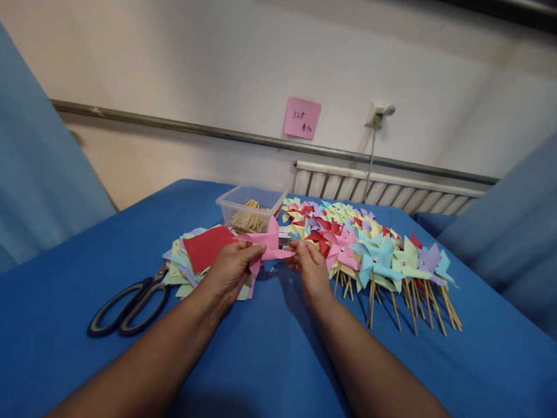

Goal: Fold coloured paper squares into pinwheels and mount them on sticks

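A pink pinwheel [270,239] lies directly between the hands, raised off the blue surface [261,366]. Its longest visible spread runs crosswise, from the left hand [230,270] towards the right hand [311,267]. The left is nearer its middle, thumb and fingers pinched closed on the paper. The right has its fingertips drawn together at the blade's right tip; whether they grip it or something small, I cannot tell.

Counted: one pinwheel held, with no stick visible on it; one pair of scissors [141,302], left of the left hand; one pile of paper [185,284], beside and beneath that hand, one red sheet [209,248] on top; one clear box [226,215] beyond the hands, its sticks [250,217] too bunched to count. Right of the right hand, the other pinwheels [376,258] overlap too much for a total; four in front show pins clearly: one pink, one blue, one green, one purple.
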Demonstrator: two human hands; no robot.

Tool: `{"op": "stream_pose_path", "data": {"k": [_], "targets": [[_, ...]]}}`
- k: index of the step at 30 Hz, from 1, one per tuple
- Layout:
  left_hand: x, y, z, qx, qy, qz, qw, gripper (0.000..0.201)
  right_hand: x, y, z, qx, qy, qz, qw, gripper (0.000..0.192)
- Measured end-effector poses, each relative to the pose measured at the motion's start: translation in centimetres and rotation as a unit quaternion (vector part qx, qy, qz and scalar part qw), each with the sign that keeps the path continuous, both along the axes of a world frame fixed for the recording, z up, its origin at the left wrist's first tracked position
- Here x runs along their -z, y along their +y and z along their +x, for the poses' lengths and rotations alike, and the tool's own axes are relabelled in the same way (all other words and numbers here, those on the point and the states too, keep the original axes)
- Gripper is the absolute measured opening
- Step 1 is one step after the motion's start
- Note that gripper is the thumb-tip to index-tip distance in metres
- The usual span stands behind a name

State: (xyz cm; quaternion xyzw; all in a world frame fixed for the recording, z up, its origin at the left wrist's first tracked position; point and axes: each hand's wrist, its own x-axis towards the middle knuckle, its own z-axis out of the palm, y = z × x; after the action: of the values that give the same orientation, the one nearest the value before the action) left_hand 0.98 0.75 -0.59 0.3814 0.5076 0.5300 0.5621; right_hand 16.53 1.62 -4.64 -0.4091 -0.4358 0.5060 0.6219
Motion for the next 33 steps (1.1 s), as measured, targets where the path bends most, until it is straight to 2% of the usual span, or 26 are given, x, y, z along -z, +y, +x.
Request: {"op": "stream_pose_path", "data": {"k": [6, 12, 15, 21, 29, 33], "targets": [[0.6, 0.2, 0.2, -0.006, 0.045, 0.008, 0.999, 0.030, 0.0, 0.1, 0.1, 0.009, -0.035, 0.019, 0.999, 0.041], [0.0, -0.5, 0.7, 0.024, 0.103, -0.006, 0.994, 0.031, 0.2, 0.0, -0.4, -0.085, -0.019, -0.005, 0.996, 0.034], [-0.7, -1.0, 1.0, 0.024, 0.117, -0.017, 0.993, 0.028, 0.5, 0.1, -0.5, -0.109, -0.008, -0.009, 0.994, 0.035], [-1.2, -1.3, 1.5, 0.028, 0.121, -0.036, 0.992, 0.024, 0.4, 0.0, -0.5, -0.111, -0.017, -0.017, 0.994, 0.029], [-1.0, -0.9, 0.9, 0.080, 0.114, -0.042, 0.989, 0.020, 0.4, 0.1, -0.4, -0.091, -0.045, -0.002, 0.995, 0.026], [-0.9, -0.8, 0.8, 0.078, 0.117, -0.030, 0.990, 0.022, 0.5, 0.2, -0.4, -0.088, -0.055, 0.002, 0.995, 0.027]]}}
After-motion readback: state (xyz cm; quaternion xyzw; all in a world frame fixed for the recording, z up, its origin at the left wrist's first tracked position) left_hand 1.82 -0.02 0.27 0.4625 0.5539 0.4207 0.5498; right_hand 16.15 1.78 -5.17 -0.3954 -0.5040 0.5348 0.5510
